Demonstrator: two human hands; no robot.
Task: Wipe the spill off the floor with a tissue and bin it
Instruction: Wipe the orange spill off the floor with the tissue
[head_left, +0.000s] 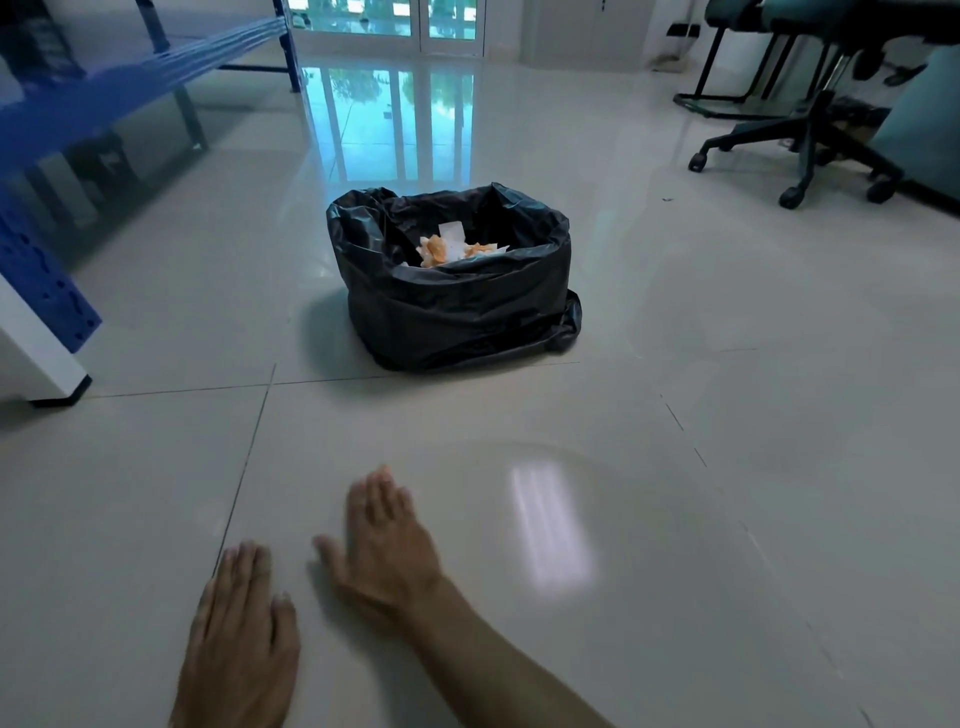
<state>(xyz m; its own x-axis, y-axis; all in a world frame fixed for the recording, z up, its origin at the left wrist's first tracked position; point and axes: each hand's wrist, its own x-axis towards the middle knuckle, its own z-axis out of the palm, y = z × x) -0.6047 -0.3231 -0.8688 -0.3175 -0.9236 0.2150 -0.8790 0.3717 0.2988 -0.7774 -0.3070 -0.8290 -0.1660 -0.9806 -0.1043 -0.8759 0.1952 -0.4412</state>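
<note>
Large glossy pale tiles (727, 364) are covering the floor, thin dark grout lines running between them; glass doors (384, 26) at the far end are letting in bluish-green daylight, which is reflecting down the floor; a blue metal shelving frame (78, 114) is standing at the left; teal office chairs (810, 78) on black wheeled bases are sitting at the right; a pale cabinet (587, 31) is standing against the back wall.

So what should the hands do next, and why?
Probably lift away and finish: both the left hand and the right hand are empty, orange-stained tissues already lie in the black-lined bin, and no spill shows on the floor tiles.
</note>
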